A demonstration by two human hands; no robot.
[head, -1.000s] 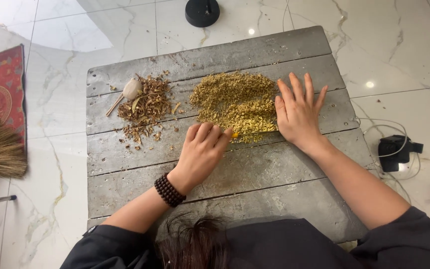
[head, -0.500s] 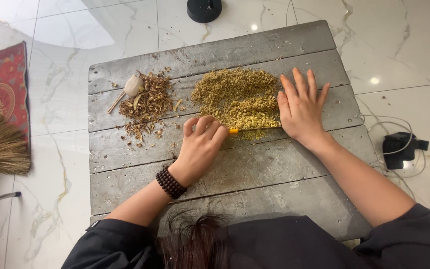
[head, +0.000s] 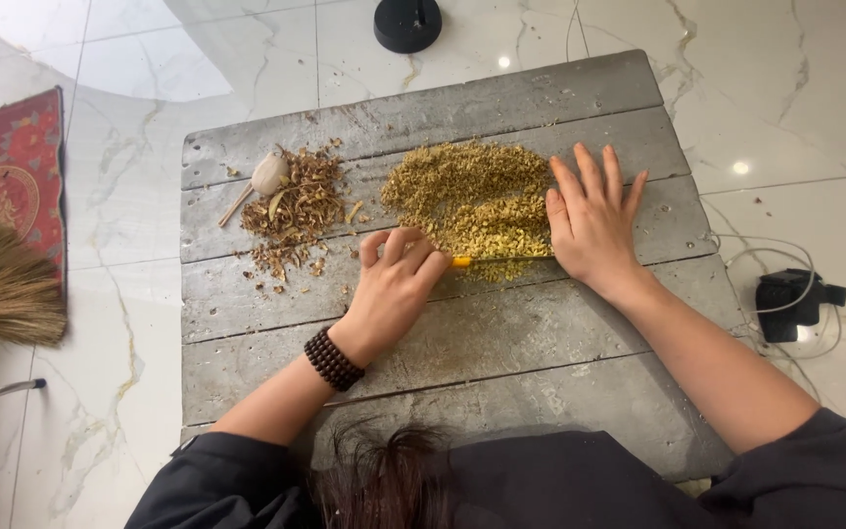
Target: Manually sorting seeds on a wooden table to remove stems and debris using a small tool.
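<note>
Shifted since the earlier frame: left hand (head: 396,284) a little nearer the yellow-green pile (head: 472,201), fingers curled and pinching the yellow handle of a thin tool (head: 487,261); whether it has a blade I cannot tell, since its far end runs under the right hand (head: 591,223). Right hand: unchanged, flat, fingers spread, pressed on the grey plank board (head: 501,343) against the pile's right edge, holding nothing. Pile: fine chopped plant matter, dry, crumbly, loosely heaped at the board's centre. Left of it, well apart: brown heap (head: 291,211) of coarser husks and stem scraps, with a pale rounded piece (head: 269,172) on a thin stick at its far edge. Board: weathered planks, rough grain, open seams. Beaded bracelet (head: 333,359), dark, on the left wrist. Marble floor, glossy; straw broom (head: 2,289) and red patterned mat (head: 7,167) at left; black base (head: 408,22) far; black cabled device (head: 790,304) right. Risk, judged: the tool lies close under the right palm, so a slip could nick it; crumbs may fall into the seams or mix with the brown heap.
</note>
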